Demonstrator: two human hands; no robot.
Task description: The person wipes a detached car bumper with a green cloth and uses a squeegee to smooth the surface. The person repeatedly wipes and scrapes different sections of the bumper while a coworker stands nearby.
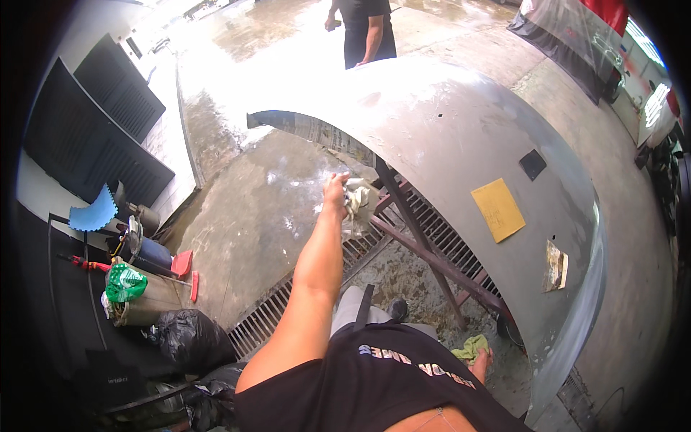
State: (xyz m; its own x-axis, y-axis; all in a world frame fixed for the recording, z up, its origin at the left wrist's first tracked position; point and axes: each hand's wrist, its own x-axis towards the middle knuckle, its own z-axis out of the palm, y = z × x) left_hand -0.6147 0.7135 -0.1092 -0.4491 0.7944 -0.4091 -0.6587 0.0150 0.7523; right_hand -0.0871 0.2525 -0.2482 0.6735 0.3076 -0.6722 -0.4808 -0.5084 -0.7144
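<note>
My left hand [336, 195] is stretched out in front of me, its fingers closed on a crumpled pale wad [357, 201], paper or plastic. Low on the right, my right hand [480, 363] holds a yellow-green cloth [472, 347]. A large curved grey car body panel [432, 140], which looks like a hood, rests on a dark metal stand [421, 243]. Newsprint lines part of its near left edge. On the panel lie a yellow sheet of sandpaper [498, 210], a small dark square [533, 164] and a worn, folded piece of paper [555, 267].
A person [370, 29] stands beyond the panel. A floor grate [264, 318] runs beneath the stand. At left are a bin [156, 297] with a green bag, a black garbage bag [191, 340], a red dustpan [182, 263] and louvred dark panels [97, 129]. A plastic-draped vehicle [572, 43] stands upper right.
</note>
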